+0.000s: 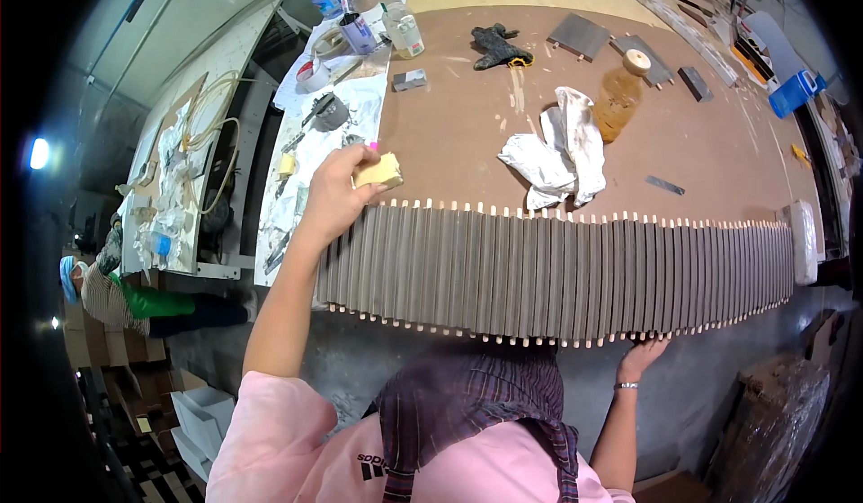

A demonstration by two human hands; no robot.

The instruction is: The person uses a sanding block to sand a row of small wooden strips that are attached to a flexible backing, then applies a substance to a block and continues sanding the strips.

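My left hand (337, 188) is closed round a pale yellow sponge block (379, 172), just above the far left end of a long row of grey slats (539, 274). The slats stand packed side by side, with short pale dowel pegs sticking out at both their far and near ends. Against the row's near edge, right of the middle, rests my right hand (642, 357). Its fingers are partly hidden at the slats' underside, so I cannot make out their grip. A white block-shaped package (803, 242) stands against the row's right end.
Beyond the slats, a brown tabletop (449, 134) carries white cloths (562, 148), a bottle of amber liquid (620, 98), a dark glove (499, 47) and a metal scraper blade (665, 185). Paper at the left holds a dark cup (330, 112) and a tape roll (312, 75). A person (135, 301) is farther left.
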